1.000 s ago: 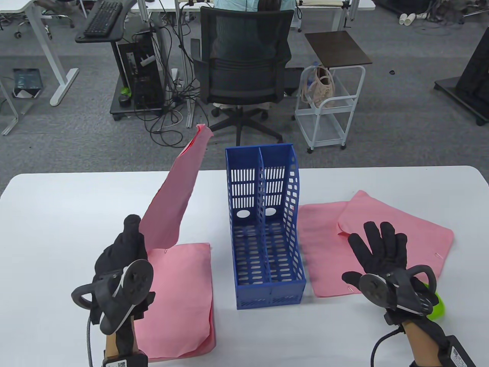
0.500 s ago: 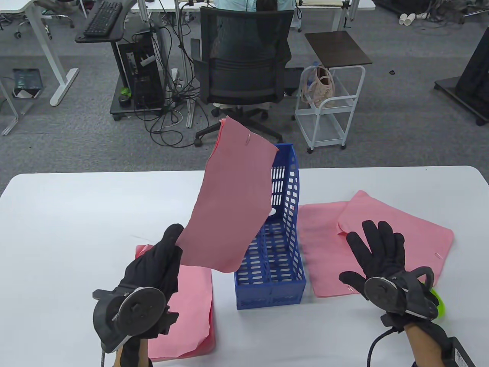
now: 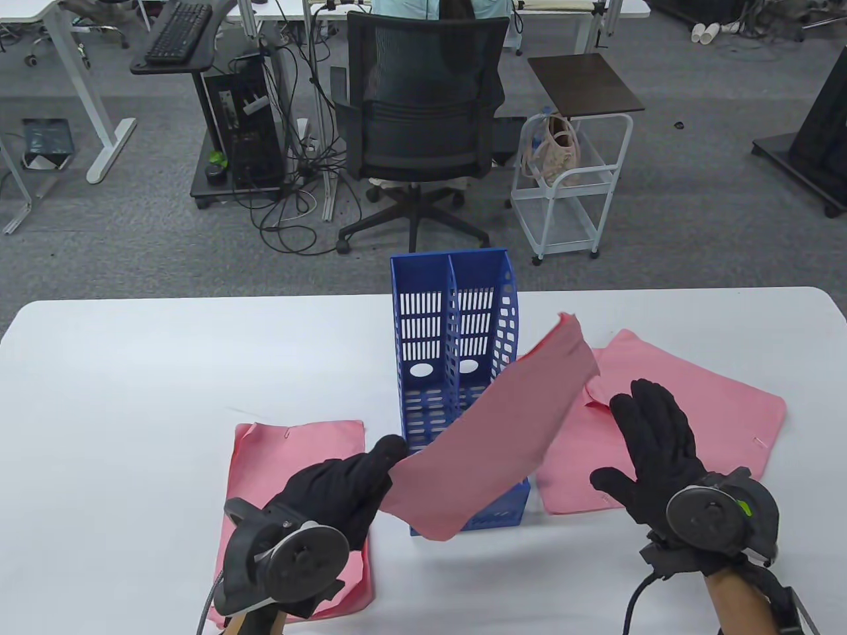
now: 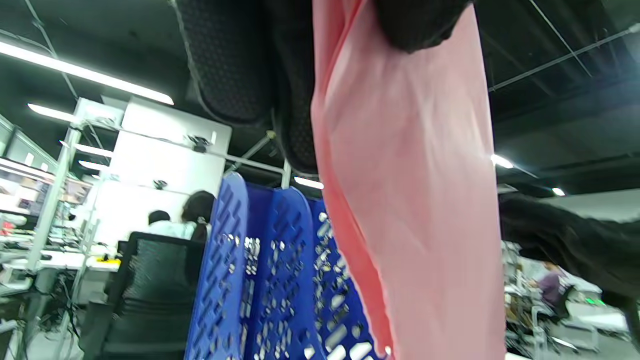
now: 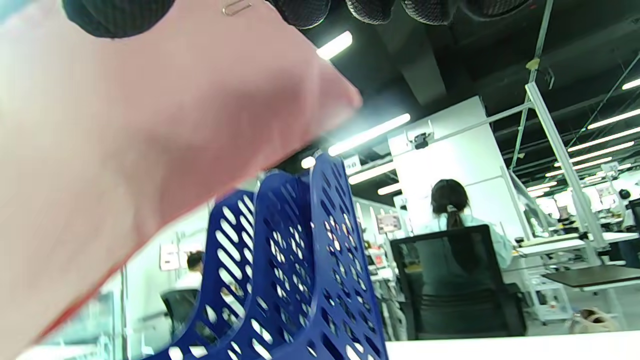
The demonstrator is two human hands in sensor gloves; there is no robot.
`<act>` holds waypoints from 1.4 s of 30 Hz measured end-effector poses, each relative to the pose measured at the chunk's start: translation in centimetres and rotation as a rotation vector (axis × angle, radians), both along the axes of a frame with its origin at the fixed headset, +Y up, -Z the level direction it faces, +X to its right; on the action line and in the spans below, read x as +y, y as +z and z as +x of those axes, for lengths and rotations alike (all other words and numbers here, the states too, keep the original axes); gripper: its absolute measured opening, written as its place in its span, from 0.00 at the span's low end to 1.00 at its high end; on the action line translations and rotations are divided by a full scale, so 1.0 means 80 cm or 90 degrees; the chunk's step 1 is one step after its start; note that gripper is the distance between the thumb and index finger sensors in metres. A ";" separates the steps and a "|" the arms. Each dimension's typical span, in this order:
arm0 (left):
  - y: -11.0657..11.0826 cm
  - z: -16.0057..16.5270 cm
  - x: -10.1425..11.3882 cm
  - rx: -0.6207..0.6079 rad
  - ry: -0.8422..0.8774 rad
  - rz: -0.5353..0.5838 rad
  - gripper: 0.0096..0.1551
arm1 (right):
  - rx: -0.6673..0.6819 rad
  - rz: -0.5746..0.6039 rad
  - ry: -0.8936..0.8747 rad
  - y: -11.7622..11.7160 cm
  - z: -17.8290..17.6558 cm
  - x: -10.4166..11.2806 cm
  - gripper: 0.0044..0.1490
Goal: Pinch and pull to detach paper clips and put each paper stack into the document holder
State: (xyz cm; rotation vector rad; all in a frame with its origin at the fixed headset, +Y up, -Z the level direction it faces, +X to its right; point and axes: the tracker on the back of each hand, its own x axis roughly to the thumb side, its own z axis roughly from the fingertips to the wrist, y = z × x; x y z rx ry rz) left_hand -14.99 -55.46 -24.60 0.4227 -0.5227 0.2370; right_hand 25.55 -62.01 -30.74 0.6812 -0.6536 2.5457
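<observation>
- The left hand (image 3: 344, 486) holds a pink paper stack (image 3: 493, 436) by its near corner, pinched between thumb and fingers; the stack slopes up and to the right, crossing in front of the blue document holder (image 3: 456, 344).
- The right hand (image 3: 652, 440) hovers with a wide grip, fingers straight and spread, just beside the raised stack's right edge and above the papers lying to the right. It holds nothing.
- In the right wrist view a paper clip (image 5: 237, 7) shows on the pink sheet close to the fingertips (image 5: 302, 10), so this stack looks not yet unclipped. My judgement is that the pinch-and-pull on it is the step in hand.
- Both compartments of the holder appear empty as far as the table view shows, so no stack has gone in yet.
- Left to do: another stack (image 3: 298, 463) lies flat on the surface at the left, partly under the left hand, with a small clip (image 3: 289, 433) near its far edge. Two overlapping stacks (image 3: 695, 403) lie at the right, one with a clip (image 3: 759, 442) at its right edge.
- Hard to make out: the holder's near front is covered by the raised stack, and the floor of its compartments is partly screened.
- I cannot tell how many sheets each stack has, nor whether the right hand's fingertips touch the raised paper.
- The right wrist view is blurred over the paper.
</observation>
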 end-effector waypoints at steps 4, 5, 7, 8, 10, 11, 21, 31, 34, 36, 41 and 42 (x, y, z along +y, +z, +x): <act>-0.006 0.016 -0.010 -0.044 -0.025 -0.046 0.27 | 0.001 0.017 -0.107 0.003 0.013 0.008 0.59; -0.007 0.019 -0.012 -0.047 -0.028 -0.051 0.27 | 0.004 0.015 -0.125 0.003 0.016 0.008 0.58; -0.011 0.026 -0.018 -0.057 -0.048 -0.066 0.27 | 0.032 -0.019 -0.179 -0.001 0.026 0.008 0.57; -0.013 0.029 -0.021 -0.064 -0.057 -0.072 0.27 | 0.056 -0.035 -0.212 -0.003 0.030 0.008 0.55; -0.017 0.033 -0.025 -0.068 -0.068 -0.087 0.27 | 0.111 -0.050 -0.277 -0.007 0.035 0.007 0.44; -0.018 0.035 -0.027 -0.069 -0.071 -0.091 0.27 | 0.131 -0.058 -0.298 -0.008 0.035 0.007 0.34; -0.044 0.045 -0.026 -0.011 -0.079 -0.164 0.42 | 0.121 -0.033 -0.194 0.010 0.013 0.024 0.21; -0.040 0.099 -0.048 -0.053 -0.141 -0.182 0.42 | 0.162 0.021 -0.088 0.043 -0.034 0.030 0.22; -0.042 0.100 -0.060 -0.056 -0.168 -0.200 0.32 | 0.166 0.052 -0.079 0.051 -0.042 0.032 0.22; -0.045 0.099 -0.064 -0.077 -0.144 -0.220 0.24 | 0.150 0.063 -0.054 0.052 -0.044 0.032 0.22; -0.044 0.093 -0.059 -0.075 -0.107 -0.189 0.22 | 0.101 0.054 -0.013 0.051 -0.042 0.032 0.25; -0.043 0.093 -0.058 -0.074 -0.106 -0.189 0.22 | 0.096 0.052 -0.006 0.051 -0.042 0.031 0.25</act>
